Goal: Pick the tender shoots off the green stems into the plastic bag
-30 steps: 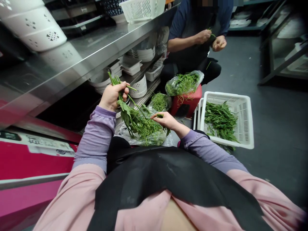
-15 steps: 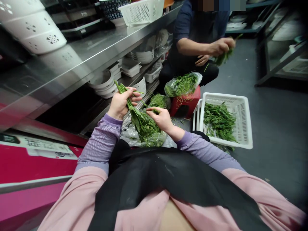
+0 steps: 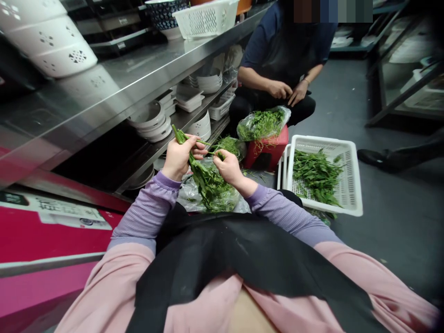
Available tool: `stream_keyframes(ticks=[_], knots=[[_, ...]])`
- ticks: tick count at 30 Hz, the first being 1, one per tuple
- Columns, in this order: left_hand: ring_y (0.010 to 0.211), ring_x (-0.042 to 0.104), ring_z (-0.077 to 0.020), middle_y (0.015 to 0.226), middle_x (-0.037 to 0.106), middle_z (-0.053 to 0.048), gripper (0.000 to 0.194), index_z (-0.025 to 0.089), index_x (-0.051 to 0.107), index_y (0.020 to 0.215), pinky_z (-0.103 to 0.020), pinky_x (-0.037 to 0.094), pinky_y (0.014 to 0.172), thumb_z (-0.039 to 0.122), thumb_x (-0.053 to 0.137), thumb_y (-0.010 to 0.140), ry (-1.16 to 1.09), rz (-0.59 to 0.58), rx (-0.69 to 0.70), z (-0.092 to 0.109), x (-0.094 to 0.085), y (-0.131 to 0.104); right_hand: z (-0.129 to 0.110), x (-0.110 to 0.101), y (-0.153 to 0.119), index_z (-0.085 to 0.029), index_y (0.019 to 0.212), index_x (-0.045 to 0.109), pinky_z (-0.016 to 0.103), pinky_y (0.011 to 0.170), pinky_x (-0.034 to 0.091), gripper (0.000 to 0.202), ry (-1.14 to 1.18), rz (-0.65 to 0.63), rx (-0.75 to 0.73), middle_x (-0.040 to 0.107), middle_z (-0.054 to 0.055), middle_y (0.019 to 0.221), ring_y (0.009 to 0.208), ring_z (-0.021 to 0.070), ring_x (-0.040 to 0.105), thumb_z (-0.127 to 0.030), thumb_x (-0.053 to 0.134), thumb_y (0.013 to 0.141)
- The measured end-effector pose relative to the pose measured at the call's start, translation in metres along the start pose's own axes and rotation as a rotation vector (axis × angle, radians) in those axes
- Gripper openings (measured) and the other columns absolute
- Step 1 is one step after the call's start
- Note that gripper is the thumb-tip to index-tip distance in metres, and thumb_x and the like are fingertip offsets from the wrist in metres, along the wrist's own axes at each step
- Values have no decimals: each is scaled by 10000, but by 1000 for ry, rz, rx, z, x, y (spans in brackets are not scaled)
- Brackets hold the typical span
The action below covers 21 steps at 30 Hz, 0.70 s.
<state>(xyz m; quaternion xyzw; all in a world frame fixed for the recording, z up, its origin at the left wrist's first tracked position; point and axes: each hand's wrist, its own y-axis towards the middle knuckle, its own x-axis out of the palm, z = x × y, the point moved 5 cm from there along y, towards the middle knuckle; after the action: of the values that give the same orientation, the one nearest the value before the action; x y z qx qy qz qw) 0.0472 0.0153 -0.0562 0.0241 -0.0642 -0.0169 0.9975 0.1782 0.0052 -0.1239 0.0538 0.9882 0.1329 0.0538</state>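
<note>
My left hand [image 3: 180, 156] is closed around a bunch of leafy green stems [image 3: 201, 178]; the stalk ends stick up past the thumb and the leaves hang down. A thin stem stretches from there to my right hand [image 3: 229, 167], whose thumb and fingers pinch it. Beneath both hands lies an opened clear plastic bag [image 3: 187, 192] with more greens. To the right, a white perforated basket [image 3: 352, 180] holds a heap of picked greens [image 3: 317, 175]. Another bag of greens [image 3: 265, 122] rests on a red stool [image 3: 268, 150] ahead.
A co-worker [image 3: 284, 60] squats ahead with both hands together above the stool. At left runs a steel counter [image 3: 145, 83] with stacked white bowls [image 3: 152, 122] on the shelf below. A foot in a dark shoe [image 3: 373, 157] stands on the floor at right.
My right hand has closed in a tighter pinch on the stem. The co-worker's raised hand, which held greens, has come down to the other hand. A dark shoe has appeared at right.
</note>
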Motion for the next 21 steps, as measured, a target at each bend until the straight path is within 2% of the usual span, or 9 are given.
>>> stream_keyframes(ticks=[2,3,6,8,12,14,16,18,21], knots=[[479,628,-153,582,623,-23,191,124,583,793,-228,489,413,284,681,760,34,4,27,2,-1,-1,4,-3,7,-165,705,544,234,635,387,116,-10,13,-16,500,-22,630,623,108,442,-275,508,713],[458,613,-144,568,614,-14,185,126,583,782,-228,485,408,282,681,762,39,11,45,6,-2,-2,12,-7,12,-170,722,535,234,612,392,118,34,24,39,487,-23,620,600,108,438,-279,491,726],[419,575,-118,541,584,15,145,140,578,748,-221,465,397,255,652,798,6,99,129,30,-13,-2,58,-29,26,-181,768,504,237,508,380,137,154,155,324,418,-39,558,491,104,386,-299,434,769],[415,561,-106,536,571,22,130,144,576,733,-214,443,388,200,583,850,-39,186,178,53,-28,2,91,-50,31,-169,774,527,237,497,380,163,64,229,415,423,-36,546,481,106,386,-302,431,776],[413,530,-76,506,560,20,254,145,562,708,-182,380,372,149,443,932,-68,215,97,85,-49,18,129,-60,36,-124,834,659,243,623,421,206,-369,-32,368,595,24,653,609,131,504,-244,568,693],[402,513,-65,490,551,25,279,136,558,712,-174,361,368,145,410,948,-88,231,56,91,-54,24,126,-54,36,-124,901,700,257,696,430,265,-505,-104,304,660,57,751,688,152,557,-210,587,677],[393,508,-62,484,545,28,284,126,557,724,-173,352,368,147,397,957,-106,247,28,93,-56,26,108,-45,36,-126,905,722,258,699,429,264,-493,-120,209,676,66,768,694,153,572,-224,576,708],[390,512,-61,486,544,29,282,120,557,735,-172,346,373,146,391,961,-127,249,18,94,-56,26,86,-32,35,-113,901,729,236,594,409,277,-332,-241,155,626,32,630,575,122,525,-280,569,748],[389,518,-63,492,542,29,280,114,554,741,-171,339,375,141,385,962,-157,225,17,96,-56,25,59,-11,27,-91,1012,695,195,428,289,386,-15,-529,192,435,-59,423,397,69,366,-369,599,761]])
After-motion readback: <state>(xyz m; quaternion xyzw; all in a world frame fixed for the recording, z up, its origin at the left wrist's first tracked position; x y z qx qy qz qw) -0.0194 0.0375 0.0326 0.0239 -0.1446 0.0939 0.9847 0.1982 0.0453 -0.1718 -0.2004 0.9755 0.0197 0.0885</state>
